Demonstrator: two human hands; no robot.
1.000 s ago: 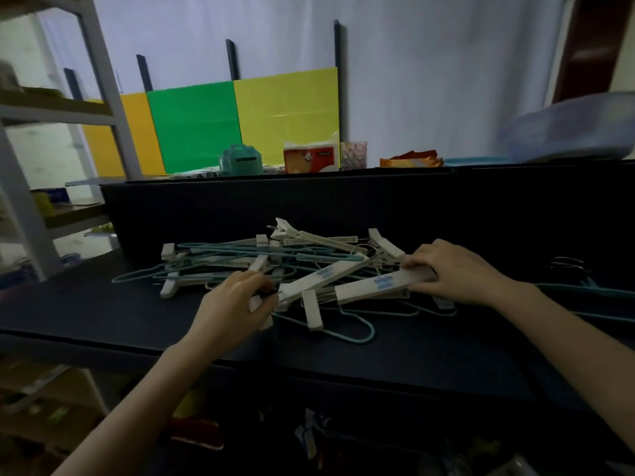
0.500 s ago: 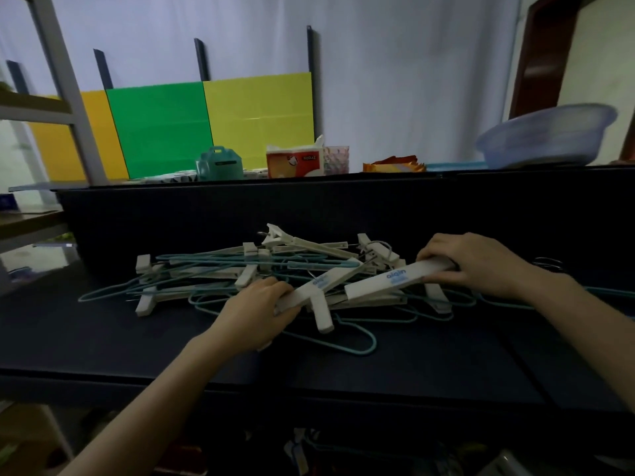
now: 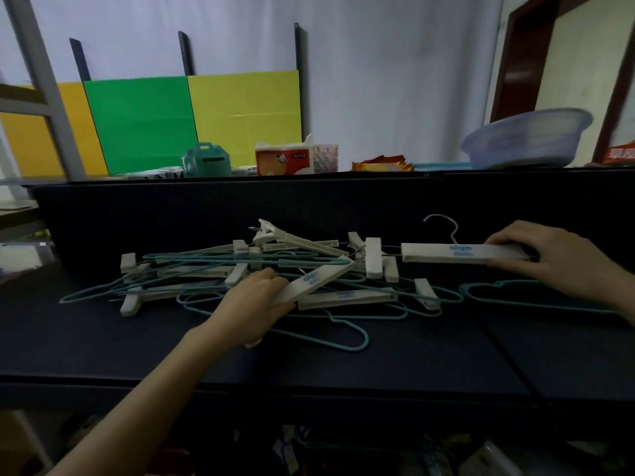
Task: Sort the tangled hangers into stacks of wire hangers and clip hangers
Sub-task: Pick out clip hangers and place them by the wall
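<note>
A tangle of teal wire hangers (image 3: 213, 261) and white clip hangers (image 3: 347, 297) lies on the dark table (image 3: 343, 365). My right hand (image 3: 546, 257) grips the right end of one white clip hanger (image 3: 457, 253), held level at the pile's right edge, its metal hook pointing up. My left hand (image 3: 252, 305) holds the lower end of another white clip hanger (image 3: 314, 280) that slants up out of the pile. A teal wire hanger (image 3: 508, 297) lies apart on the table below my right hand.
A dark upright panel (image 3: 206, 207) backs the table. On the ledge behind it stand a teal box (image 3: 206, 161), a tissue pack (image 3: 285, 159), a patterned cup (image 3: 325, 159) and a blue basin (image 3: 525, 139). A metal rack (image 3: 41, 80) stands at left.
My right hand has pulled its white clip hanger rightward out of the pile, and its hook now shows. My left hand stays on the slanting clip hanger. The camera has shifted.
</note>
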